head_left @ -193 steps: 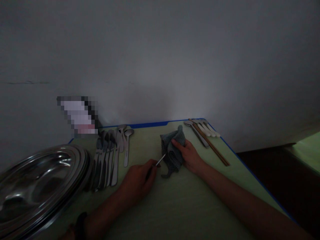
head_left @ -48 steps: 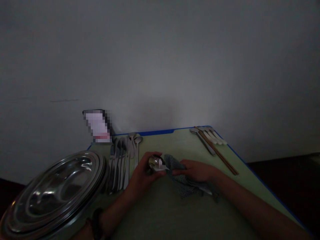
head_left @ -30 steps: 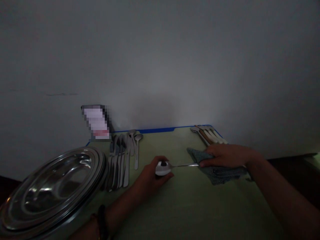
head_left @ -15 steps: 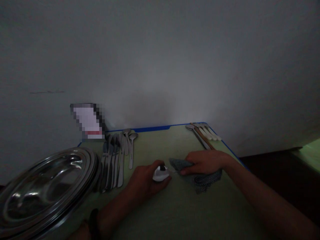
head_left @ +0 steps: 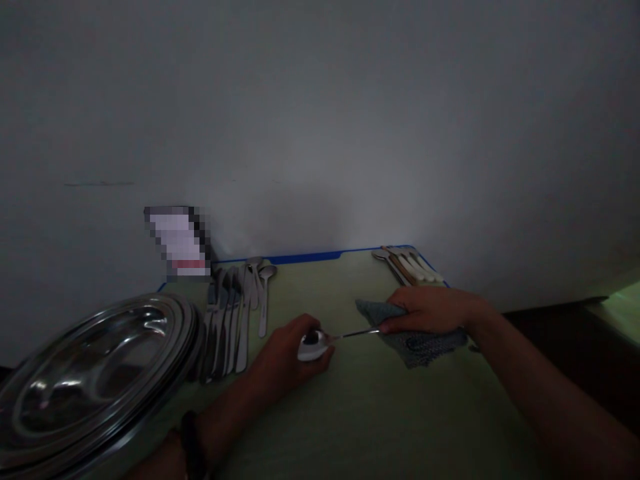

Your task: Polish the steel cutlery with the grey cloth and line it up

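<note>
My left hand (head_left: 295,350) is closed around the bowl end of a shiny metal spoon (head_left: 313,345), above the pale green table. From there the thin handle runs right into a grey-blue cloth (head_left: 425,347). My right hand (head_left: 425,312) grips that cloth, wrapped about the handle, with thumb and fingers pressed together. Part of the handle shows bare between the two hands, and the rest is hidden by cloth and fingers.
Left of my hands lie several table knives (head_left: 227,323) beside small spoons (head_left: 265,300). Stacked oval metal platters (head_left: 170,333) fill the left front. A blurred upright device (head_left: 177,240) leans on the wall (head_left: 320,120). More cutlery (head_left: 407,263), some white-handled, lies at the back right.
My right hand has slid right and slightly away with the cloth, baring more of the spoon's handle. My left hand has shifted a little left, still on the bowl end.
</note>
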Demonstrator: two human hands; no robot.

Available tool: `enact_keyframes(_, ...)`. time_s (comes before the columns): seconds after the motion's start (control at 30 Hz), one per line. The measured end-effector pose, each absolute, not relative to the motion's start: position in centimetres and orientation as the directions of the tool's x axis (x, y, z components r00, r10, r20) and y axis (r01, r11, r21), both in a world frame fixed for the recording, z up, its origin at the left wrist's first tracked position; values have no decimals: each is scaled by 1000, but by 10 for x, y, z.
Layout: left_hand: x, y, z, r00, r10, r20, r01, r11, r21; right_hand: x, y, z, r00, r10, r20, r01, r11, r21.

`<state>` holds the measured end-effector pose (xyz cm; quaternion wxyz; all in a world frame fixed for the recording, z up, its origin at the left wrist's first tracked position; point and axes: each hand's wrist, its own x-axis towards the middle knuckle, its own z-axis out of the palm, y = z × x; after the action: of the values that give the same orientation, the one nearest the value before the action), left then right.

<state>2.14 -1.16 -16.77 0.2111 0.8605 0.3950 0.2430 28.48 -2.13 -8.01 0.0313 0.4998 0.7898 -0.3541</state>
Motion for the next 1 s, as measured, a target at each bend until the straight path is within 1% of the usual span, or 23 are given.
enact_keyframes(0.1,21,-12,-167,582,777,239,574,-601,556,270,-22,-84,-574,736,-358,765,327,-555)
enact_keyframes(0.17,21,-14,-164,610,761,220,582,-619,527,263,-22,-89,-608,710,-356,745,355,-565)
enact_keyframes(0.27,22,-17,-160,705,694,150,594,-692,410,250,-24,-101,-658,662,-358,714,397,-577)
enact_keyframes(0.37,24,-21,-155,801,594,76,552,-782,288,234,-26,-115,-701,628,-337,682,454,-573)
enact_keyframes(0.47,26,-24,-150,830,556,49,527,-810,258,226,-26,-122,-690,623,-368,699,442,-562)
enact_keyframes(0.57,27,-24,-149,798,597,86,555,-783,282,231,-23,-117,-689,611,-389,697,413,-587)
enact_keyframes(0.63,25,-23,-152,754,638,157,581,-759,295,243,-22,-109,-676,617,-403,706,386,-594)
enact_keyframes(0.7,23,-20,-156,695,682,230,605,-727,325,260,-20,-99,-627,642,-441,749,341,-569)
enact_keyframes(0.8,21,-14,-162,604,746,283,616,-661,429,290,-19,-85,-487,730,-480,833,224,-505)
enact_keyframes(0.87,21,-11,-162,553,781,289,607,-616,502,307,-19,-78,-450,755,-477,836,169,-522)
enact_keyframes(1.0,21,-8,-160,499,820,279,581,-556,594,316,-21,-73,-435,804,-405,834,191,-517)
